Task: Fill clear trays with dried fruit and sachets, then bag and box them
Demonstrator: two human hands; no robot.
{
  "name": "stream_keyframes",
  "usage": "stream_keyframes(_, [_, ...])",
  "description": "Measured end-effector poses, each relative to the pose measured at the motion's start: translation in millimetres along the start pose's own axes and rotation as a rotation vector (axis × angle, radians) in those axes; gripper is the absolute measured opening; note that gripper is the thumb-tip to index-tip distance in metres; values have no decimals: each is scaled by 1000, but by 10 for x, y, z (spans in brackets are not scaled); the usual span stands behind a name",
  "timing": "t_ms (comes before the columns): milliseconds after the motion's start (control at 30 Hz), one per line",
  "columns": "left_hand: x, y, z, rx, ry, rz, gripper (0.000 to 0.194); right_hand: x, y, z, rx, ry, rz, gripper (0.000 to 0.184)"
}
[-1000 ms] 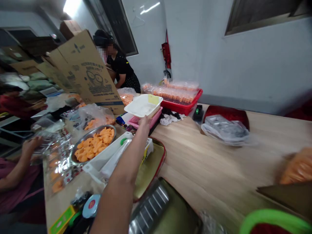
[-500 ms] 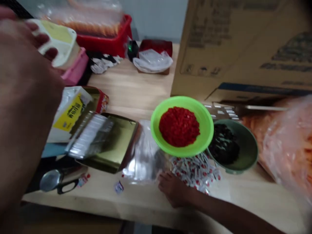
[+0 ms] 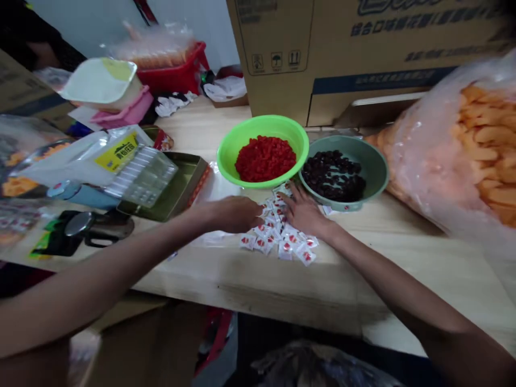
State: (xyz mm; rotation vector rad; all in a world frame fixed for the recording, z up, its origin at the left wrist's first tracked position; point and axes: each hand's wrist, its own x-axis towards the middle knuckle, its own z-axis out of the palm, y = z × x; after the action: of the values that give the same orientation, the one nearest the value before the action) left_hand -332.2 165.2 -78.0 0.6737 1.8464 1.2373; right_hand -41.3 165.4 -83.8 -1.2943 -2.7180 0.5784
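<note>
My left hand rests at the left edge of a loose heap of small white sachets with red print, its fingertips among them. My right hand lies spread on the heap's far side, and neither hand visibly holds anything. Just behind stand a lime-green bowl of diced red fruit and a grey-green bowl of dark berries. The bowls touch each other. Farther right, a large clear bag of orange slices lies on the table.
A gold tray holding a clear plastic tray sits left of the bowls. A cardboard box stands behind them. Farther back are a red crate of bagged food and a white basket on a pink tray. The wooden table's front edge runs below.
My view has swung down onto the sachets. My left hand has come from close to the camera to the heap, and my right hand has moved from the heap's near side to its far side.
</note>
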Motion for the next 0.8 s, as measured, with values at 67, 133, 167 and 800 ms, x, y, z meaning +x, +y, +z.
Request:
stream_keyframes(67, [-575, -221, 278, 115, -235, 91, 31, 3, 38, 32, 2, -29, 28, 56])
stream_keyframes(133, [-1039, -405, 465, 228, -374, 266, 44, -93, 1, 55, -7, -33, 35, 54])
stream_keyframes(167, [-1221, -484, 519, 301, -403, 358, 53, -178, -26, 59, -13, -27, 31, 53])
stream_keyframes(800, [-2140, -938, 903, 1003, -176, 756, 97, -1226, 546, 274, -177, 320, 289, 52])
